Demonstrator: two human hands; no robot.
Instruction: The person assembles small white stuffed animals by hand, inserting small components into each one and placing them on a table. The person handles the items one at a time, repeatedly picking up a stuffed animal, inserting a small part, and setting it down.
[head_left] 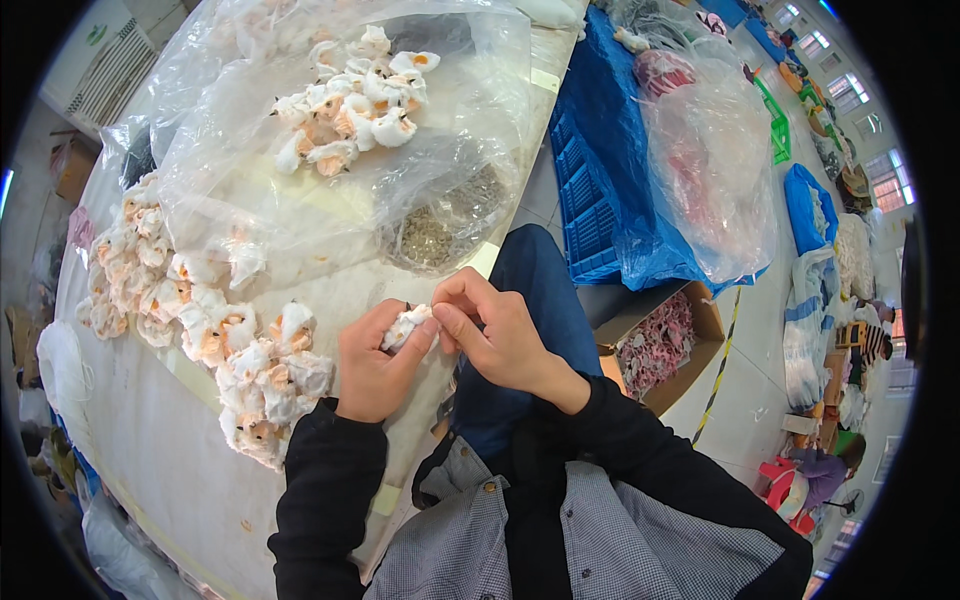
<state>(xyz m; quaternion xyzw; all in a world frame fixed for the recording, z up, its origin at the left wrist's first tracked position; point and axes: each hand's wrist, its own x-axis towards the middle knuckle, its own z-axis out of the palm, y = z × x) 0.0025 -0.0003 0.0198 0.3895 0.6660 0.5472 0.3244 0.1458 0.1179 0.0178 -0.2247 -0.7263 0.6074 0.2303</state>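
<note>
In my left hand [375,360] is a small white fluffy plush piece [408,327], gripped between thumb and fingers near the table's edge. My right hand [497,333] is right beside it, thumb and forefinger pinched together at the piece's right side; whatever is between those fingertips is too small to make out. To the left lies a long heap of similar white and peach plush pieces [270,375], some with small dark tips. Farther off, more of these plush pieces [355,105] rest on a clear plastic bag [300,215]. Small pale, glassy-looking parts [430,235] sit under clear plastic just beyond my hands.
The pale table [180,440] extends left and away from me. On my right stand a blue crate [585,215] with blue sheeting and bagged pink goods, and a cardboard box [705,345] of pink-and-white scraps. A person in purple [825,475] sits far right.
</note>
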